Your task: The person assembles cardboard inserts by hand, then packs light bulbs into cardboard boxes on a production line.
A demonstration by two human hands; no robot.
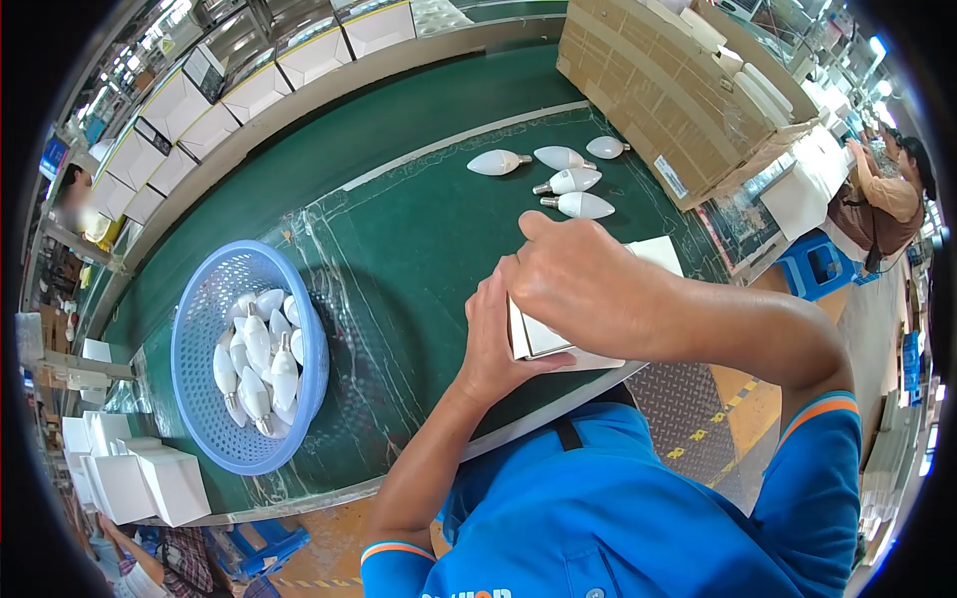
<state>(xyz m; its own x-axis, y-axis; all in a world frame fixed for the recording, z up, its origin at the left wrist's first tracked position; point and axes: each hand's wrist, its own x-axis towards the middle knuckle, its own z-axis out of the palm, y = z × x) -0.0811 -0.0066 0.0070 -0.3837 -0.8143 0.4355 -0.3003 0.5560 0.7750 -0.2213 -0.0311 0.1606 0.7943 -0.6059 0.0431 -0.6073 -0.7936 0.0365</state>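
Two bare hands met at a small white box beside the green bench's edge.
Left to right: white bulbs [256, 341] filled a blue basket [318, 349]; the left hand [488, 341] gripped the small white box [541, 339]; the right hand [578, 277], curled tight, covered its top, contents hidden; beyond lay five loose bulbs [571, 180] on the green bench [384, 259].

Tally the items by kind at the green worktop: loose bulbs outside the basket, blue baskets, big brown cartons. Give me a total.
Loose bulbs: 5
Blue basket: 1
Brown carton: 1
Total: 7
The basket's bulbs overlap too much to count and are left out.
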